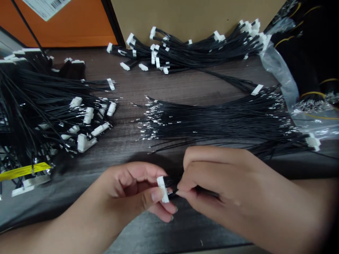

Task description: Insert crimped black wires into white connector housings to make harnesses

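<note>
Between the thumb and fingers of my left hand is a white connector housing, tilted, with black wires leaving its right side. My right hand is closed in a pinch on a black wire just right of the housing. The wire's tip is close to the housing; I cannot tell whether it is in a slot. Some of the wires run on beneath my right hand, where they are hidden. Beyond both hands lies a wide bundle of loose black wires with shiny metal terminals at both ends.
Wires with white connectors are heaped at left, near a yellow strip. A second connector-ended bundle lies at the back before a brown cardboard box. An orange box stands back left. Clear plastic bags with more wires lie at right.
</note>
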A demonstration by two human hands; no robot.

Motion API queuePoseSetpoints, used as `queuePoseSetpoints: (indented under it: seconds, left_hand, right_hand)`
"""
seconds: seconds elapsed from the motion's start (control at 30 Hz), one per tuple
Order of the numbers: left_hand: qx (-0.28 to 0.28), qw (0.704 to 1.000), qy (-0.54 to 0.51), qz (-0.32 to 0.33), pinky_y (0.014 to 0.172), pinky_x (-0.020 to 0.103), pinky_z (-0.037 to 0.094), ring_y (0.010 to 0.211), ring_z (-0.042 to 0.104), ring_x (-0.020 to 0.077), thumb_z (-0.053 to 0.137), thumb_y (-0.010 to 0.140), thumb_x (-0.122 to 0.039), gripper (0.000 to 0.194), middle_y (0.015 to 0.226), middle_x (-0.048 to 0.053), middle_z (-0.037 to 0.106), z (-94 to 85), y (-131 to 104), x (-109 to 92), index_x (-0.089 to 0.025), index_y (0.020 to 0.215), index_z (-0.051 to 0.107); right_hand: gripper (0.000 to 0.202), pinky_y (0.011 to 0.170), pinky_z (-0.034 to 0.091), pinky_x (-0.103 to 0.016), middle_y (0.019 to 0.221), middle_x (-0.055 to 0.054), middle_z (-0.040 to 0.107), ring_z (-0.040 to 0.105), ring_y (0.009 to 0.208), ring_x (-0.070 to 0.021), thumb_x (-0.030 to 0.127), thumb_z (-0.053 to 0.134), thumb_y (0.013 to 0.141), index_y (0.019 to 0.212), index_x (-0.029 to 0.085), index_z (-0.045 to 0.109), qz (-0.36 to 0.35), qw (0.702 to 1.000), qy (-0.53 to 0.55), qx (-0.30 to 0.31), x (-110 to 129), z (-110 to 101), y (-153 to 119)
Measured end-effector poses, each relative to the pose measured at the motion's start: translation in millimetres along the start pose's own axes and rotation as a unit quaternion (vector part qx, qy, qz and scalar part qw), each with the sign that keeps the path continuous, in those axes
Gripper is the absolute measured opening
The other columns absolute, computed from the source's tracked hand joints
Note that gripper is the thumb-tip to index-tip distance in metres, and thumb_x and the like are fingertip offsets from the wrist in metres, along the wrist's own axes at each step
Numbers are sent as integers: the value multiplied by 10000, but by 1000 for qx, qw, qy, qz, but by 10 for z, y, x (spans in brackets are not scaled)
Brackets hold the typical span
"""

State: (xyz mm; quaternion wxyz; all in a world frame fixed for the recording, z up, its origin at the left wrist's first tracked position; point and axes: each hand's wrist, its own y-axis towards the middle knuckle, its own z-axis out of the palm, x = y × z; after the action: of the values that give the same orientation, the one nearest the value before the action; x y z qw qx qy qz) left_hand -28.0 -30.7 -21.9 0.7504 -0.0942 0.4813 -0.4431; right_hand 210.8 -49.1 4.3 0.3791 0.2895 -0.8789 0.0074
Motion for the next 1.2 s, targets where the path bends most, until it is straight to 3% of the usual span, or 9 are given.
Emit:
queuePoseSetpoints:
  seconds: [0.13,0.33,0.53,0.73,1.0,1.2]
  left_hand:
    - [-2,1000,3,6,665,170,672,664,824,136,985,869,-257,123,792,21,894,23,1,-12,-244,971,918]
    - [-6,1000,13,7,664,155,672,658,825,132,983,873,-260,110,787,28,902,17,7,-21,-245,960,918]
    - [-3,1000,6,13,677,150,677,703,847,140,978,880,-267,115,796,11,903,36,-13,-19,-263,979,919]
    - [-8,1000,21,-14,665,146,676,678,831,127,1037,793,-290,178,751,10,890,105,-1,-90,-213,885,905]
    - [0,1000,15,9,701,146,664,741,832,135,961,901,-296,106,800,8,880,22,3,10,-212,931,903]
    - [-11,998,41,-38,725,159,671,731,830,125,1029,799,-359,211,790,0,878,79,-15,-49,-203,855,899]
  right_hand:
    - [289,556,416,-180,735,38,615,543,614,-55,45,583,974,740,186,677,29,999,25,10,-4,3,7]
    - [273,560,393,-160,712,52,589,505,605,-39,-60,652,874,695,145,680,31,998,49,21,-3,8,24]
    - [265,567,370,-158,731,60,570,482,611,-29,-21,655,922,713,138,684,27,997,74,20,-6,-29,23]
    - [267,577,366,-149,728,61,556,477,620,-28,1,621,947,725,134,686,16,996,81,13,-13,-7,14]
    - [272,557,385,-178,732,40,572,503,620,-53,37,617,987,745,133,696,8,998,61,15,-7,16,65]
    - [294,592,421,-170,753,30,606,555,655,-59,40,631,1018,751,138,707,11,996,85,20,24,78,28]
